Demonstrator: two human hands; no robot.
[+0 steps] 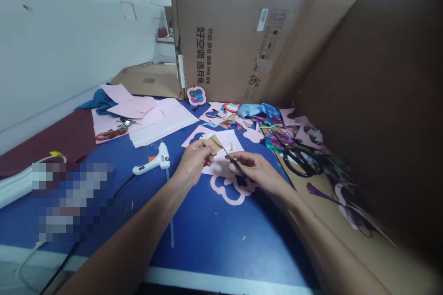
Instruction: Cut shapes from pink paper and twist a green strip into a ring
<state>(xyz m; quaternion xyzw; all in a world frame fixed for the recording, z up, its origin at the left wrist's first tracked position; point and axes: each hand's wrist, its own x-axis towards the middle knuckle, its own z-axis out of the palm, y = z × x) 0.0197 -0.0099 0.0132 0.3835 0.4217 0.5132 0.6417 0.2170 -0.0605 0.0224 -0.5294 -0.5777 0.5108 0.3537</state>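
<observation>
My left hand (197, 159) pinches a small brown piece of card (213, 143) between thumb and fingers. My right hand (254, 168) is closed around a slim tool with a black handle (238, 168); its narrow tip meets the card's right edge, and I cannot tell whether it is a knife or small scissors. Beneath both hands lies a white-pink sheet of paper (234, 138). A pink flower-shaped paper outline (221, 196) rests on the blue table just below, partly covered by my right hand.
A white glue gun (159, 159) with a glue stick lies left of my hands. Large black-handled scissors (304, 161) sit at the right among scraps. Pink sheets (155, 115) and keys (126, 123) are at the back left. Cardboard walls (235, 4) stand behind and right.
</observation>
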